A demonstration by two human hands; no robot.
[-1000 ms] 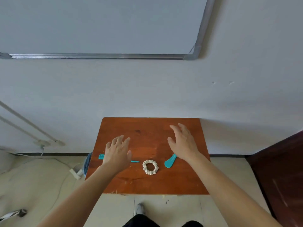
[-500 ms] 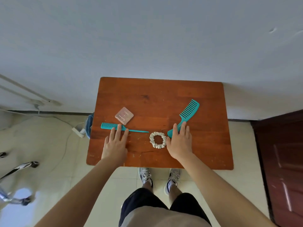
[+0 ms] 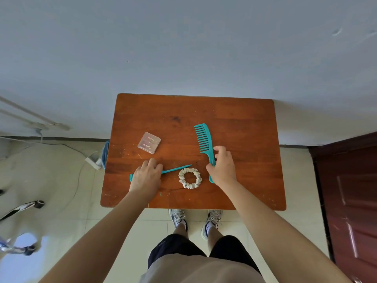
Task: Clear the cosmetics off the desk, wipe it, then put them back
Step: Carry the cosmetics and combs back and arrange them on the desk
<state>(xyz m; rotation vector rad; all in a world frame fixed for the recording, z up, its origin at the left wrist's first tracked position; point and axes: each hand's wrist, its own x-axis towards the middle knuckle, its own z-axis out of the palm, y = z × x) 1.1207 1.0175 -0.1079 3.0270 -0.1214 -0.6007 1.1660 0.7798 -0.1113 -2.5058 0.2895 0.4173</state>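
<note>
Left hand [image 3: 145,178]: curled fingers grip a thin teal plastic tail comb [image 3: 177,168]. Right hand [image 3: 222,167]: fingers clasp the handle of a wide-toothed teal plastic comb [image 3: 205,139]. A cream fabric scrunchie [image 3: 190,178] lies between them.

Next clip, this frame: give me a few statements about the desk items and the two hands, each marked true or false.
1. The right hand grips the wide-tooth comb by its handle. True.
2. The scrunchie lies on the desk between the hands, held by neither. True.
3. The left hand holds the compact. False: the compact lies untouched beyond it; the left hand's curled fingers are on the tail comb.
4. The wide-tooth comb's teeth face right. False: they face left, toward the compact.
</note>
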